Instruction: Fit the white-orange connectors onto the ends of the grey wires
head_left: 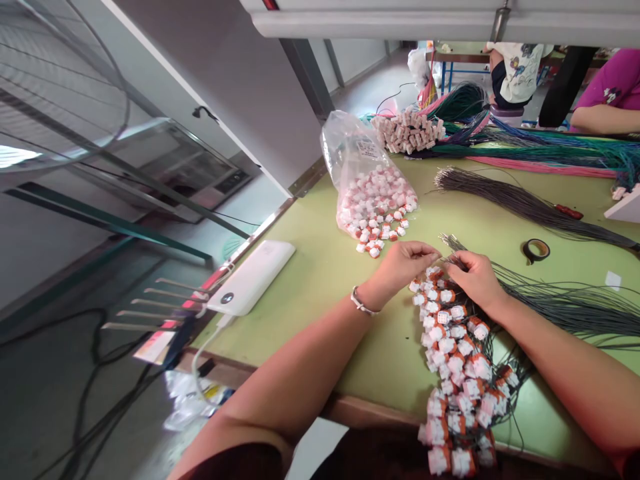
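Note:
My left hand (406, 265) is closed in a pinch, fingertips on what looks like the end of a thin wire. Close beside it, my right hand (476, 279) pinches a dark wire between thumb and forefinger. Just behind the fingertips lie the metal-tipped ends of a bundle of black wires (565, 300), which trails off to the right. Below both hands, a long pile of white and orange connectors (453, 347) with black wires attached reaches over the table's near edge. My fingers hide most of the small parts between them.
A clear plastic bag (350, 143) spills loose connectors (374, 241) on the green table (310, 300). A white power bank (255, 277) with a cable is left. A black tape roll (536, 251), another wire bundle (505, 200) and coloured harnesses (540, 152) lie right. People sit beyond.

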A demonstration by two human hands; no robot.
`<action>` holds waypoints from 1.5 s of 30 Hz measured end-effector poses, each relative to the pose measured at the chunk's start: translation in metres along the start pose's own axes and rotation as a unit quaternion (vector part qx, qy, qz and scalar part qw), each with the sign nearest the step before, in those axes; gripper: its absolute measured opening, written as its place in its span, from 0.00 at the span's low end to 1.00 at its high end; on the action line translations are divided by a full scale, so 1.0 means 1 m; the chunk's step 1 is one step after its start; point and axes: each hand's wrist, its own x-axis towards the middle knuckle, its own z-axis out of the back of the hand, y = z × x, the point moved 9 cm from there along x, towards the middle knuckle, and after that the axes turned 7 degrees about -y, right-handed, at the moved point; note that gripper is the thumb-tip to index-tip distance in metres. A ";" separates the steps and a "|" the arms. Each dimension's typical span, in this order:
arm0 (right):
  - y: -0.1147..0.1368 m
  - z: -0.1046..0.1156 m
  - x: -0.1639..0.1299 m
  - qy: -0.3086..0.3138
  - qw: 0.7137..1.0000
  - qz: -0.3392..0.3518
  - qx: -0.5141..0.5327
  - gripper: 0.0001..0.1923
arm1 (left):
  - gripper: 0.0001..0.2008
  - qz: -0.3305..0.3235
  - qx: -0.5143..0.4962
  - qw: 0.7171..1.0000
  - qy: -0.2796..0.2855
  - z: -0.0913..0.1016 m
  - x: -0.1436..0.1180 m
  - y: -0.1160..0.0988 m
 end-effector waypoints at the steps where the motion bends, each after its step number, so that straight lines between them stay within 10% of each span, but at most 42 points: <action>1: 0.000 0.002 0.000 -0.009 1.000 -0.001 0.000 0.10 | 0.07 0.023 -0.021 0.999 0.011 -0.002 0.000 0.004; 12: 0.007 0.016 0.000 -0.073 0.997 -0.004 0.004 0.06 | 0.08 0.210 -0.270 0.938 0.060 -0.019 -0.006 0.029; 45: 0.015 0.012 -0.008 -0.066 0.987 0.068 -0.127 0.06 | 0.05 0.163 -0.298 0.939 0.054 -0.017 -0.004 0.027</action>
